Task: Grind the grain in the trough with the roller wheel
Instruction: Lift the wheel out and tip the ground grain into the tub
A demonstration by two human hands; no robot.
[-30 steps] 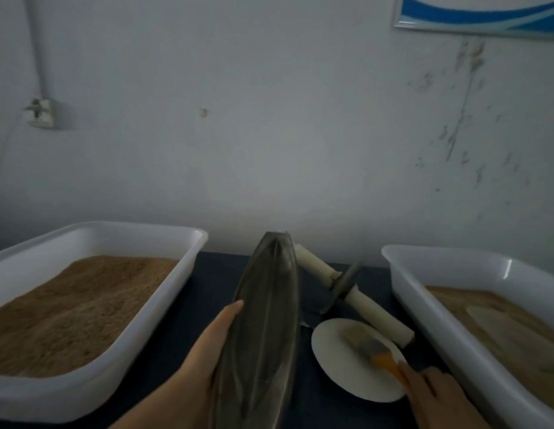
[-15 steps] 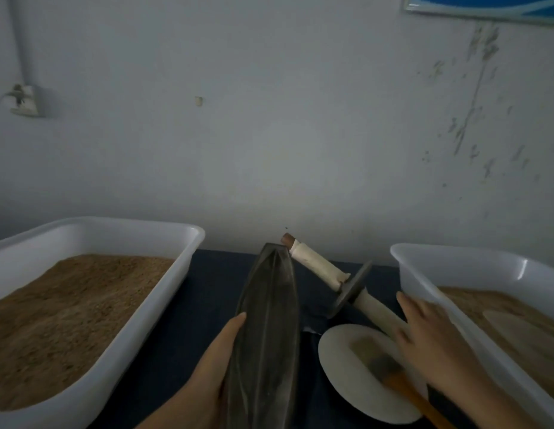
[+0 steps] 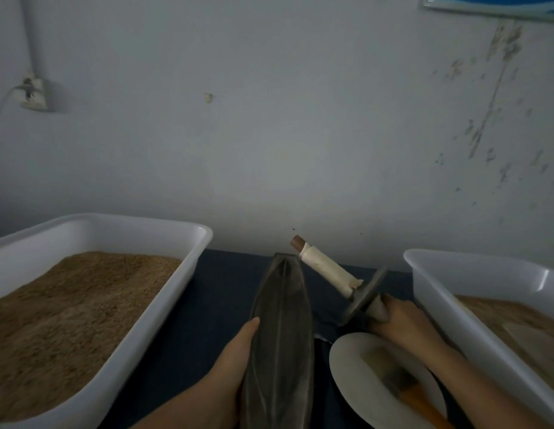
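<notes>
The dark trough [image 3: 280,335] lies lengthwise on a dark blue table [image 3: 182,342] against a stained pale wall [image 3: 269,134]. The left hand [image 3: 235,354] rests flat along its side, fingers straight. The right hand [image 3: 402,320] grips the roller wheel [image 3: 364,297] by its near handle, just right of the trough.
</notes>
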